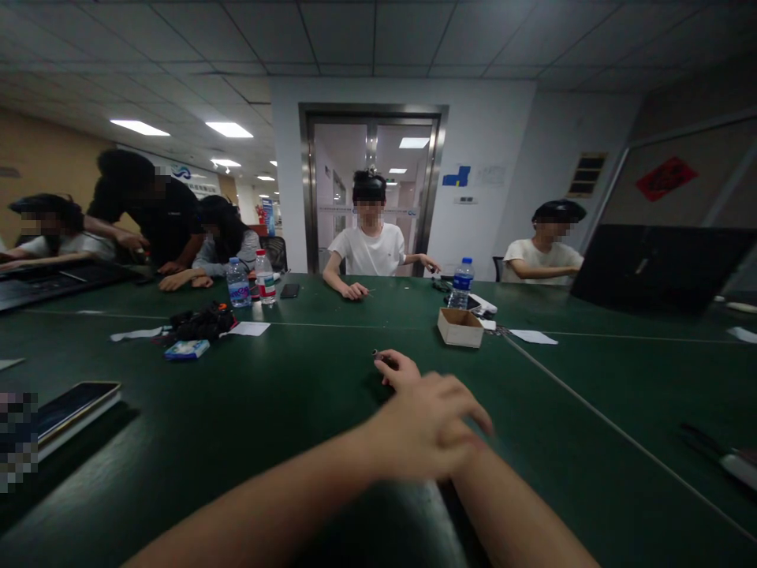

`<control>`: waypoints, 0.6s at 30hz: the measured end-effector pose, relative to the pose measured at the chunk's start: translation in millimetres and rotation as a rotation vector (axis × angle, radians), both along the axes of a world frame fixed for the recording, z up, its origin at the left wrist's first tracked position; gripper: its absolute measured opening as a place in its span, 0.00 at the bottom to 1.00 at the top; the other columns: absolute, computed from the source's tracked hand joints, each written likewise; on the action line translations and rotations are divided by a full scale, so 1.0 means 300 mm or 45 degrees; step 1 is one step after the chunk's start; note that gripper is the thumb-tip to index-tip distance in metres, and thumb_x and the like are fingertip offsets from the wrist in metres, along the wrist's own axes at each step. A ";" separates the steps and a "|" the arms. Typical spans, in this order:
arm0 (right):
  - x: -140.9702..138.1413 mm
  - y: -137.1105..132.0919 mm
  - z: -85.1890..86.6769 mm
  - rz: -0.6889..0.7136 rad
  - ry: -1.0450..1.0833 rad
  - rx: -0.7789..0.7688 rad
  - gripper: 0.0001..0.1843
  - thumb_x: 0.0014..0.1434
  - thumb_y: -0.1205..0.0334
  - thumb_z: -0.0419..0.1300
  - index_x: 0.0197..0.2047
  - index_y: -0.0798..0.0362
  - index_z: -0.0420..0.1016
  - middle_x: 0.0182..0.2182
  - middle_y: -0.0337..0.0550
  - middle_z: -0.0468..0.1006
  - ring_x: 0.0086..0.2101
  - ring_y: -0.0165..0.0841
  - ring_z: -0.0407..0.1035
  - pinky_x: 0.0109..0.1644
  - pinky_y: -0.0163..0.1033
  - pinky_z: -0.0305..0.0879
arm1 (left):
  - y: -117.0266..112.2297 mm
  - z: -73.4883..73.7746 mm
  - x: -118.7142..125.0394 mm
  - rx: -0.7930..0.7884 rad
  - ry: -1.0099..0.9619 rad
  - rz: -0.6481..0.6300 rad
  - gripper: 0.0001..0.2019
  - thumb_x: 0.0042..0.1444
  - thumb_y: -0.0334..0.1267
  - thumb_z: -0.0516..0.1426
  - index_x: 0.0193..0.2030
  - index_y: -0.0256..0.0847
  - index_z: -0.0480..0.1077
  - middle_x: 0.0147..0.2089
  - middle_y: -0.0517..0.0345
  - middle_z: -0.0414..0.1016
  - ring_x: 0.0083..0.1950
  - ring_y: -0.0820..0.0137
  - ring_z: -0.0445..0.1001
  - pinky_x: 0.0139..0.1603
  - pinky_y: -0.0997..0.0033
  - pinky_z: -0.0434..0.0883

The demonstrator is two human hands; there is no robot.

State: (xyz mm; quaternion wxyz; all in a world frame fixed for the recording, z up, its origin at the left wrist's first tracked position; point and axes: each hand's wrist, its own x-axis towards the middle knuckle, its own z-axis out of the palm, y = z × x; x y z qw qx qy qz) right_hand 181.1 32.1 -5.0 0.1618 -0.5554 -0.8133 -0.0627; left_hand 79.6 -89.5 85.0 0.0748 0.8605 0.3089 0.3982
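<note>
My right hand (403, 369) rests on the green table (266, 418), its fingers closed round a small dark cylindrical object (376, 356). Only one end of that object shows past the fingertips, so its kind is unclear. My left hand (434, 426) crosses over my right wrist, slightly blurred. Its fingers are apart and curved, and it holds nothing that I can see. Whether it touches the wrist cannot be made out. Part of my right hand and forearm is hidden behind it.
An open cardboard box (460, 328) stands beyond my hands, near a water bottle (461, 284). Farther left are two bottles, dark tangled gear (201, 322) and a blue-white packet (188, 349). A phone (76, 406) lies at near left. Several people sit or stand around the table.
</note>
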 end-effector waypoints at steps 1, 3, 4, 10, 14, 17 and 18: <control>-0.001 -0.003 0.005 -0.049 -0.125 0.043 0.14 0.58 0.67 0.48 0.43 0.51 0.72 0.31 0.41 0.74 0.32 0.31 0.70 0.28 0.33 0.65 | 0.048 -0.003 -0.022 0.016 -0.013 0.014 0.07 0.53 0.39 0.55 0.40 0.47 0.70 0.44 0.58 0.68 0.46 0.67 0.67 0.50 0.65 0.66; -0.002 -0.007 0.012 -0.049 -0.082 0.062 0.14 0.58 0.66 0.49 0.43 0.51 0.72 0.34 0.41 0.74 0.35 0.31 0.69 0.32 0.33 0.65 | 0.171 -0.043 -0.091 0.021 -0.144 0.178 0.08 0.53 0.36 0.54 0.40 0.45 0.69 0.42 0.56 0.68 0.47 0.66 0.66 0.51 0.63 0.64; -0.002 -0.008 0.013 -0.017 0.029 0.067 0.13 0.58 0.64 0.49 0.44 0.50 0.71 0.35 0.40 0.74 0.35 0.30 0.69 0.34 0.32 0.65 | 0.236 -0.079 -0.132 -0.021 -0.252 0.321 0.09 0.54 0.37 0.52 0.41 0.43 0.68 0.43 0.54 0.68 0.47 0.66 0.66 0.51 0.62 0.63; -0.008 -0.003 0.007 0.161 0.629 -0.029 0.11 0.50 0.58 0.60 0.38 0.52 0.73 0.33 0.43 0.73 0.35 0.33 0.67 0.39 0.37 0.62 | 0.426 -0.301 -0.270 -0.736 -0.507 0.331 0.17 0.58 0.47 0.44 0.41 0.39 0.68 0.38 0.54 0.70 0.39 0.68 0.69 0.42 0.69 0.67; -0.013 -0.005 0.010 0.165 0.629 -0.109 0.09 0.49 0.60 0.61 0.36 0.52 0.73 0.32 0.43 0.72 0.35 0.33 0.66 0.40 0.38 0.60 | 0.395 -0.310 -0.240 -0.761 -0.369 0.126 0.15 0.54 0.48 0.50 0.40 0.40 0.68 0.33 0.58 0.72 0.35 0.71 0.70 0.38 0.72 0.66; -0.010 -0.006 0.009 0.203 0.655 -0.136 0.11 0.48 0.60 0.61 0.37 0.53 0.73 0.33 0.42 0.72 0.35 0.33 0.65 0.40 0.38 0.60 | 0.392 -0.301 -0.233 -0.742 -0.350 0.148 0.13 0.52 0.46 0.53 0.38 0.39 0.68 0.31 0.58 0.71 0.33 0.71 0.69 0.36 0.73 0.66; -0.009 -0.005 0.007 0.218 0.673 -0.142 0.13 0.48 0.61 0.61 0.38 0.52 0.72 0.33 0.42 0.72 0.35 0.32 0.66 0.40 0.37 0.61 | 0.397 -0.301 -0.236 -0.738 -0.360 0.157 0.13 0.51 0.45 0.53 0.38 0.39 0.68 0.32 0.58 0.71 0.34 0.71 0.69 0.36 0.73 0.66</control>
